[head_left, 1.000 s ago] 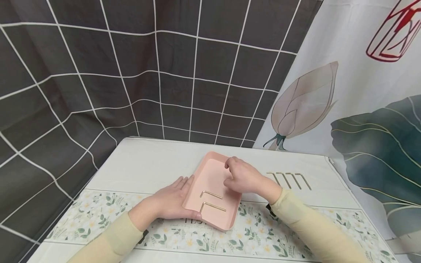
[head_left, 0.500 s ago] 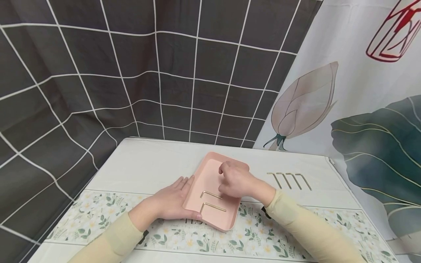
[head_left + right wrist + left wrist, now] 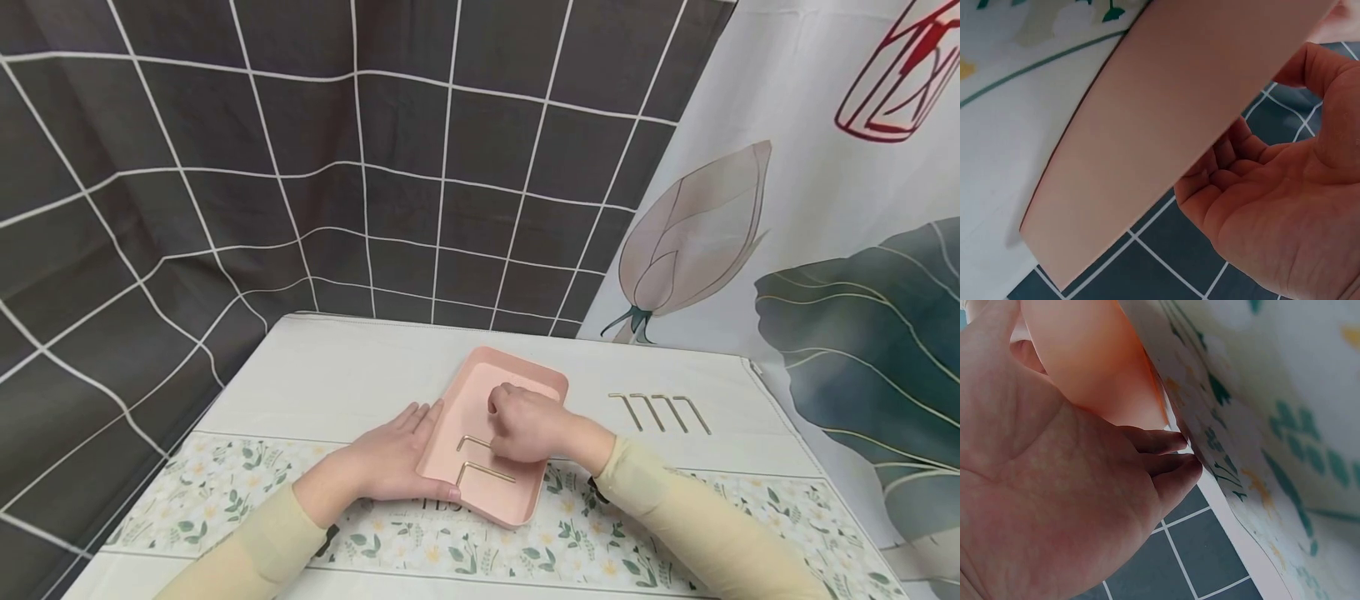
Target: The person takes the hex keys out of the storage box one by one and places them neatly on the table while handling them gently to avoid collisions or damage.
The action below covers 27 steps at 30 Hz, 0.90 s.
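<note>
A shallow pink tray [image 3: 480, 387] lies at an angle on the table. My left hand [image 3: 393, 458] rests against its left side with straight fingers, the thumb along the near edge; in the left wrist view the fingers touch the tray wall [image 3: 1094, 356]. Two brass-coloured hex keys lie inside, an upper one [image 3: 468, 438] and a lower one [image 3: 487, 472]. Over the tray, my right hand [image 3: 528, 425] has curled fingers and covers the right end of the upper hex key. Its fingertips are hidden, also in the right wrist view, behind the tray wall [image 3: 1147, 137].
Several more brass hex keys [image 3: 653, 412] lie in a row to the right of the tray. The white table cover [image 3: 360, 367] has a floral band [image 3: 217, 479] across it. A dark gridded curtain [image 3: 397, 208] hangs behind the table.
My right hand has moved left and toward me over the tray, from its right edge to the upper hex key. The left hand, the tray and the other hex keys have stayed put.
</note>
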{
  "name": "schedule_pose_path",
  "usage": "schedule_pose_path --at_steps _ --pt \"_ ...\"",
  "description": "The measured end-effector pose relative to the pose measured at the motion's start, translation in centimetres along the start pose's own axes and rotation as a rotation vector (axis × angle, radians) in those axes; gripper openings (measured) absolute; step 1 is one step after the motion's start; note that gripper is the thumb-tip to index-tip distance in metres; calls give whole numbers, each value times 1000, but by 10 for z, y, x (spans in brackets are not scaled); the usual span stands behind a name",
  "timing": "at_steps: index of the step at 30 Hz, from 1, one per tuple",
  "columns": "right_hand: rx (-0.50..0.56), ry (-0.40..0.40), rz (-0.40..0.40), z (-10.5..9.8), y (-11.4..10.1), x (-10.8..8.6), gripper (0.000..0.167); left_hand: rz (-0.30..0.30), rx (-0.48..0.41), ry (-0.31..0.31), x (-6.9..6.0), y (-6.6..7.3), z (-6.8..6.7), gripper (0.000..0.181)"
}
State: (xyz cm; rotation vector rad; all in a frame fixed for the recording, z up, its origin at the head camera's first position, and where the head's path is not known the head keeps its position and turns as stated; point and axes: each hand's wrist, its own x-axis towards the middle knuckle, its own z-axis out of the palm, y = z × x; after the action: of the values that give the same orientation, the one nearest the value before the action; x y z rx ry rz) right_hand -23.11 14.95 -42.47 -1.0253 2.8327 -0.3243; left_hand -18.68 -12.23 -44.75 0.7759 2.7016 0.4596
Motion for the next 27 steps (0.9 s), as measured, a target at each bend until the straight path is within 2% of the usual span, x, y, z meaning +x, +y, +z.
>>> schedule_pose_path --at_steps 17,27 --pt "-7 -92 3 11 -7 4 33 -1 -11 -6 0 1 -1 140" --pt "-31 -121 -33 17 -7 8 29 -3 -12 -8 -1 1 -1 141"
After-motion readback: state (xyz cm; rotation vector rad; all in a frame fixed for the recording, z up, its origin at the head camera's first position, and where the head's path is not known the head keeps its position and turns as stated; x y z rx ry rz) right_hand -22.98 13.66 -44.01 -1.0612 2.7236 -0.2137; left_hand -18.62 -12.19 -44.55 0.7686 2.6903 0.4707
